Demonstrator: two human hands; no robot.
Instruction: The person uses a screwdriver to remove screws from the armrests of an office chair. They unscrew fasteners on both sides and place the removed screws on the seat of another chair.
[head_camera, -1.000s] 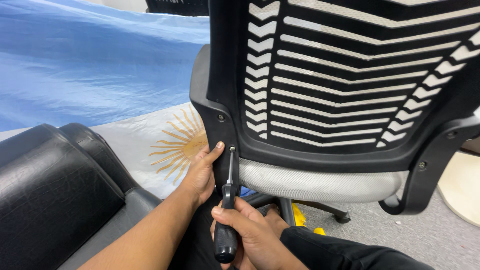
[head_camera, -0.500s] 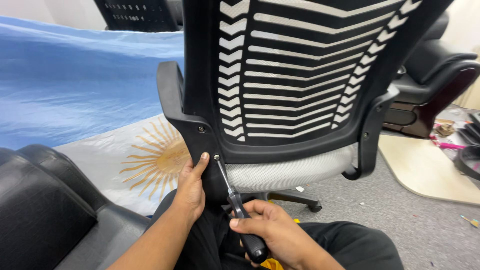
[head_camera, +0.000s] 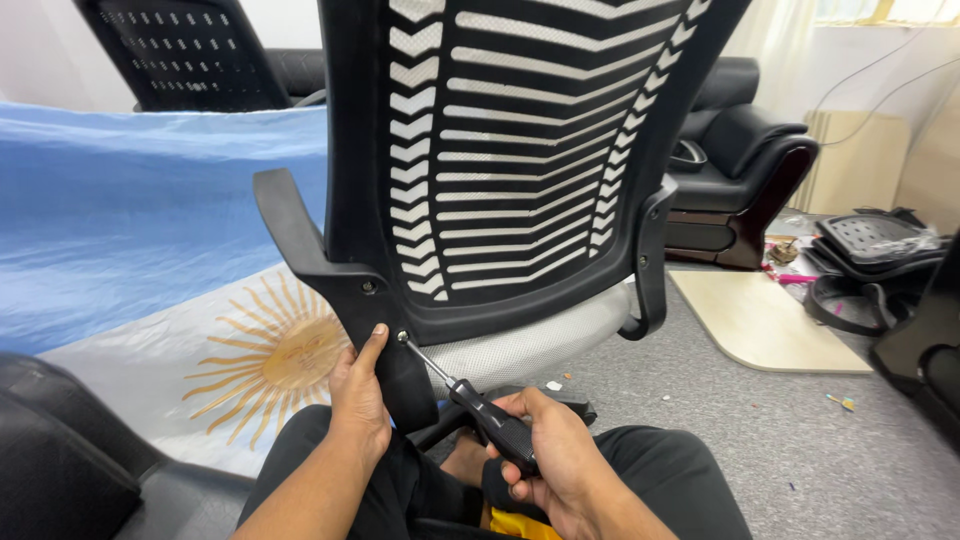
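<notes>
Screwdriver: black handle, metal shaft, tilted up-left. Tip sits on a screw in the lower left corner of the chair back frame, just above the seat. Handle lies below and right of the screw, in front of the person's lap.

Right hand: fingers closed around the screwdriver handle, gripping it. Sits below the chair seat, right of the screw.

Left hand: flat against the black bracket under the chair back, fingers together and pointing up, fingertip just left of the screw. Bracing the frame, not wrapped around anything, so effectively open and pressed on.

Chair: black plastic back with white mesh showing through horizontal slots, grey mesh seat below it. Left armrest sticks out left of the back; second screw sits above-left of the driven one. Right armrest upright runs down the right side of the back.

Left of the chair: light blue and white cloth with a gold sun emblem, lying flat. Black padded seat in the bottom left, left of the left hand.

Behind the chair, upper left: another black slotted chair back. Right of the chair: black leather armchair, beige board on grey carpet, black chair parts further right. Small bits of debris on the carpet near the chair base.
</notes>
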